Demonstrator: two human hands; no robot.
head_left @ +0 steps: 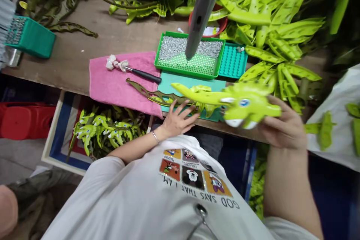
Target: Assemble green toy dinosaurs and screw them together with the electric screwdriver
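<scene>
My right hand (284, 123) grips a lime-green toy dinosaur head (247, 103) with a blue eye and white parts, held just above the bench's front edge at the right. A long light-green piece (194, 93) extends left from near the head; whether they are joined I cannot tell. My left hand (180, 118) has its fingers spread over the near edge of a teal mat (165, 80). Beneath its fingertips lies a long olive-green plastic strip (143, 92), one end of it on a pink cloth (104, 78).
An electric screwdriver (201, 15) hangs over a green tray (185, 72) of small screws. A black-handled tool (143, 75) with a wrapped head lies on the cloth. Lime-green parts (270, 37) are heaped behind. A teal box (42, 41) stands left; finished-looking heads (98, 129) fill an open drawer.
</scene>
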